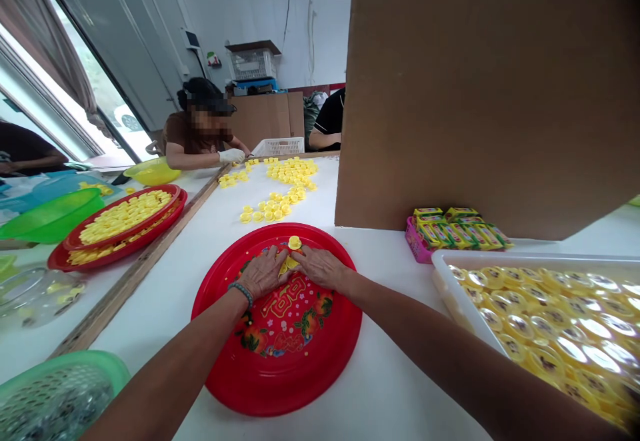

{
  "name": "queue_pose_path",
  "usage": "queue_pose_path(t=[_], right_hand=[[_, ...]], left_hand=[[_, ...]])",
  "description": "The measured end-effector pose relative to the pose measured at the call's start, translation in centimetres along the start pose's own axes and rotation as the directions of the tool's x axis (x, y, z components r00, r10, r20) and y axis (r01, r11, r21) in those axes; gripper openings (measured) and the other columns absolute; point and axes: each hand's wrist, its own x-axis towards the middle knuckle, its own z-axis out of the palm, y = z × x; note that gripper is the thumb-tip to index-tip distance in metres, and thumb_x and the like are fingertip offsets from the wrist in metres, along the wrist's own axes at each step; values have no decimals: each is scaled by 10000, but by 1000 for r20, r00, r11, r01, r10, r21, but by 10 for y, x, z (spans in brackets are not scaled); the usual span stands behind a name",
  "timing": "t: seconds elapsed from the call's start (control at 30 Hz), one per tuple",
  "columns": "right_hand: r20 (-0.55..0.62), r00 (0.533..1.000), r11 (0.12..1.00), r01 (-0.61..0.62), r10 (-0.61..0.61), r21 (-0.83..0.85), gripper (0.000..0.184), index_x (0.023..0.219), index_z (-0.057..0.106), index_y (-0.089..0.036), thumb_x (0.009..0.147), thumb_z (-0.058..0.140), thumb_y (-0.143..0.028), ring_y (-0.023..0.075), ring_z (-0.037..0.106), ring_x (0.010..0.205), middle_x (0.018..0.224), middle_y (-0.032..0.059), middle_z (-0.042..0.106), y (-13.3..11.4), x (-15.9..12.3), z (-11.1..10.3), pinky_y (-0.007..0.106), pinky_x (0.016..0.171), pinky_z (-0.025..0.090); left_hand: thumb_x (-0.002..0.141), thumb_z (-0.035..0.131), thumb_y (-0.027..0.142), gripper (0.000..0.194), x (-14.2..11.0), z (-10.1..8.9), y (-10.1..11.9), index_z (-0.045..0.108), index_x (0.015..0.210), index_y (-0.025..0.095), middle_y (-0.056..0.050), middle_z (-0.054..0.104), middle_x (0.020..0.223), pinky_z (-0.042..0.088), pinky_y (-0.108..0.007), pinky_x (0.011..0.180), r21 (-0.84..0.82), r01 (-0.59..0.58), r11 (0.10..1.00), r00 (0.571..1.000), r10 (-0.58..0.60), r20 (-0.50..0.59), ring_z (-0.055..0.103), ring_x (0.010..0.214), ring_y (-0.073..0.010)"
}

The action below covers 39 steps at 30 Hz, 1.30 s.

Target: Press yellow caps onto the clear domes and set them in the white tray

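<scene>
A round red tray (280,388) with a printed fruit and flower pattern lies on the white table in front of me. Near its far side, my left hand (261,274), with a beaded bracelet at the wrist, and my right hand (323,269) meet around a few small yellow plastic cups (289,264). The fingers of both hands curl in against these cups and partly hide them. One more yellow cup (295,242) sits just beyond my fingertips, near the tray's far rim. Tiny yellow bits are scattered on the tray.
Loose yellow cups (293,173) spread over the table beyond the tray. At right stand a white bin (470,314) of lidded yellow cups, a pink basket (417,241) of small boxes and a tall cardboard panel (475,94). A wooden strip (135,281) runs along the left. Co-workers sit beyond.
</scene>
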Motion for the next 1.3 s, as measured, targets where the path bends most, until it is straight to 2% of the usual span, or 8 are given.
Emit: queue_pose_path(t=[0.23, 0.4, 0.53, 0.67, 0.8, 0.93, 1.1, 1.3], right_hand=[[-74, 997, 1000, -9, 7, -14, 343, 1263, 437, -203, 950, 362, -321, 215, 589, 865, 1070, 122, 578, -2, -4, -1, 284, 619, 464], [-105, 994, 998, -31, 25, -52, 338, 1232, 465, -209, 958, 335, -358, 203, 576, 802, 984, 106, 584, -9, -15, -38, 275, 604, 438], [-64, 994, 992, -97, 92, -81, 353, 1268, 426, -218, 963, 310, -353, 205, 567, 774, 975, 102, 559, -19, -58, -82, 282, 615, 415], [16, 987, 982, -156, 159, -106, 363, 1305, 366, -254, 968, 292, -369, 182, 560, 734, 1023, 98, 535, -39, -128, -113, 264, 587, 380], [119, 981, 984, -142, 154, -103, 286, 1209, 433, -235, 960, 341, -340, 171, 557, 726, 945, 72, 544, -68, -195, -112, 251, 554, 357], [165, 975, 987, -133, 147, -88, 203, 1090, 487, -227, 954, 367, -318, 159, 556, 709, 907, 59, 551, -91, -230, -83, 252, 546, 358], [144, 977, 981, -139, 158, -134, 197, 1073, 492, -213, 948, 378, -314, 181, 554, 724, 916, 77, 566, -97, -233, -50, 279, 576, 391], [135, 977, 976, -141, 164, -168, 299, 1137, 481, -213, 921, 419, -411, 202, 550, 833, 985, 91, 554, -95, -227, -52, 291, 642, 430]], left_hand=[[912, 314, 479, 473, -4, -10, 4, 453, 1222, 150, -149, 516, 1095, 451, -323, 648, 18, 24, 1000, 1000, -24, -18, 559, 896, -272], [918, 302, 480, 489, -11, -41, 12, 403, 1276, 163, -146, 494, 1118, 449, -310, 637, 23, 33, 999, 997, -31, -67, 538, 929, -270], [923, 263, 496, 507, -30, -79, 46, 405, 1265, 150, -156, 477, 1084, 445, -345, 695, -25, 10, 1000, 993, -13, -120, 522, 933, -283], [923, 261, 495, 508, -67, -100, 106, 346, 1303, 168, -168, 426, 1162, 431, -370, 729, -144, -28, 989, 986, 4, -167, 502, 963, -307], [920, 282, 463, 458, -115, -87, 164, 415, 1235, 159, -157, 459, 1058, 443, -356, 672, -234, -17, 972, 991, -14, -131, 506, 914, -301], [916, 290, 462, 432, -149, -55, 199, 463, 1181, 168, -125, 482, 948, 466, -328, 608, -222, 31, 975, 992, -56, -110, 512, 819, -253], [915, 328, 438, 378, -159, -31, 209, 492, 1135, 178, -112, 483, 941, 482, -306, 597, -214, 76, 974, 984, -108, -143, 507, 830, -239], [913, 329, 448, 441, -162, -28, 213, 444, 1242, 179, -135, 488, 997, 491, -322, 583, -270, 123, 955, 969, -174, -177, 499, 897, -273]])
